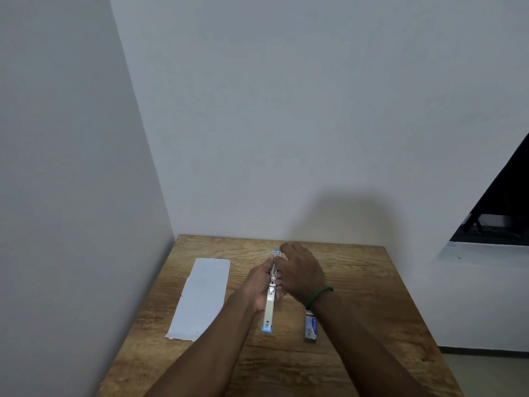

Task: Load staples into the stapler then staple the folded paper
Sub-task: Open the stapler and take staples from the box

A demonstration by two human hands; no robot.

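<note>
A silver stapler (pixel 270 306) with light blue ends is swung open into one long strip over the middle of the wooden table (pixel 357 296). My left hand (pixel 262 285) grips it from below around its hinge. My right hand (pixel 300 270), with a green bracelet on the wrist, rests over the far half, fingers at the metal channel; whether it pinches staples I cannot tell. The folded white paper (pixel 201 296) lies flat on the table to the left. A small blue and white staple box (pixel 311 328) lies open to the right, partly under my right forearm.
The table stands in a corner, with white walls right behind it and to its left. A dark window (pixel 501 207) with a white sill lies to the right, beyond the table's right edge.
</note>
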